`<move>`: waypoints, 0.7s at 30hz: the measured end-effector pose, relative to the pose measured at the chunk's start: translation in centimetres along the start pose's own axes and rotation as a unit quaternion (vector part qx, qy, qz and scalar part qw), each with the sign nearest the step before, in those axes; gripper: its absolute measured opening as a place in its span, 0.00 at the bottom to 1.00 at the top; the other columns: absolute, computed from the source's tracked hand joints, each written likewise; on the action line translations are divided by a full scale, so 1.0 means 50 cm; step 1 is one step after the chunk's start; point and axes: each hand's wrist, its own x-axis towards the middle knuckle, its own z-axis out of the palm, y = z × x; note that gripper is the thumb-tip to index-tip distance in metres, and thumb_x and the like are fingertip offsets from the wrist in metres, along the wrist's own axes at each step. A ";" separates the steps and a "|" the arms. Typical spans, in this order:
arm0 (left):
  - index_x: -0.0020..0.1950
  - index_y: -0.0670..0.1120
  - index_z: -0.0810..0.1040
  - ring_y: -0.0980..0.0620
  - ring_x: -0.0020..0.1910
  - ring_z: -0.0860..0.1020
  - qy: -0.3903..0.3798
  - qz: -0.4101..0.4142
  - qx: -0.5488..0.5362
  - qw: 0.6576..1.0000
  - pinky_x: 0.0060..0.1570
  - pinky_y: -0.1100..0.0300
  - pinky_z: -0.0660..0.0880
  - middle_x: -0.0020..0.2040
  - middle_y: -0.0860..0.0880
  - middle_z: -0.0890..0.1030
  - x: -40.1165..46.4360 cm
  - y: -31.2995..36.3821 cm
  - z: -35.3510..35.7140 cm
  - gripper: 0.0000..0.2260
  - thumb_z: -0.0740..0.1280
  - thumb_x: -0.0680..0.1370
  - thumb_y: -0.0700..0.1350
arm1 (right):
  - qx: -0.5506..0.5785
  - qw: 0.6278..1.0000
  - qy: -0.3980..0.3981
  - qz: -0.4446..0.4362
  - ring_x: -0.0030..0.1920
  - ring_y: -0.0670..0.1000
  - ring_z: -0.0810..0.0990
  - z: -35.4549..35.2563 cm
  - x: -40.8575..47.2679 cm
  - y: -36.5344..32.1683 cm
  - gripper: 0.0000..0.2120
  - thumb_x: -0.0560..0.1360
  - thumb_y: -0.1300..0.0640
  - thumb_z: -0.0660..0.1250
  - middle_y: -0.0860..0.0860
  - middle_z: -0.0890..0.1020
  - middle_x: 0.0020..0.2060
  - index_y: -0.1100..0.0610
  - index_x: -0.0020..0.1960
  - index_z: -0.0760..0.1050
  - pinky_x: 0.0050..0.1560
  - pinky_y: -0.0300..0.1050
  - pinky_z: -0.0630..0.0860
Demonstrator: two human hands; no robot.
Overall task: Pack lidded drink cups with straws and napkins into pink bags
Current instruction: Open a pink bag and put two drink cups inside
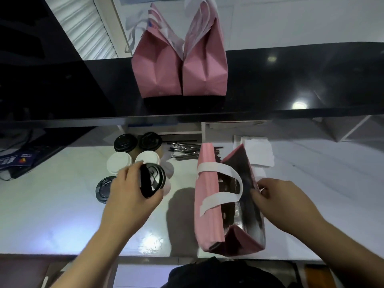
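White surface (52,204), left hand (128,196) wrapped around tilted black-lidded cup (152,180), right hand (280,201) pinching open pink bag (209,204) rim (foil-lined): likely spill, or bag collapsing at entry.

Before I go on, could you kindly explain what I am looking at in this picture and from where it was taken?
There is no machine here: a person wears a camera on the head, looking down at their own two hands over a white counter. The left hand grips a drink cup with a black lid, tilted on its side. The right hand holds open the rim of a pink bag with white handles. Further back stand more lidded cups, black straws and white napkins. Two more pink bags stand on the black shelf above.
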 end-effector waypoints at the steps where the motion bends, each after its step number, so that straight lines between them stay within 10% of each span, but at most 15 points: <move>1: 0.77 0.54 0.64 0.47 0.67 0.71 0.030 0.030 -0.021 0.999 0.63 0.50 0.72 0.68 0.52 0.71 -0.004 0.030 -0.029 0.39 0.76 0.69 0.56 | 0.003 1.000 -0.003 -0.006 0.29 0.44 0.78 0.000 -0.001 0.001 0.15 0.79 0.40 0.62 0.42 0.79 0.27 0.43 0.36 0.72 0.28 0.40 0.72; 7: 0.79 0.63 0.60 0.67 0.69 0.66 0.010 0.158 -0.131 0.979 0.64 0.71 0.65 0.70 0.65 0.64 -0.021 0.267 -0.104 0.41 0.71 0.68 0.64 | 0.036 0.999 -0.025 -0.027 0.32 0.43 0.79 -0.010 -0.006 0.007 0.15 0.80 0.38 0.61 0.42 0.81 0.30 0.43 0.39 0.72 0.29 0.41 0.70; 21: 0.71 0.48 0.68 0.43 0.65 0.73 -0.241 0.265 0.249 0.900 0.56 0.42 0.79 0.67 0.47 0.70 0.036 0.368 0.170 0.32 0.77 0.71 0.50 | 0.037 0.999 -0.017 -0.033 0.30 0.49 0.76 -0.030 -0.020 0.060 0.13 0.79 0.47 0.61 0.49 0.78 0.28 0.50 0.38 0.75 0.31 0.50 0.75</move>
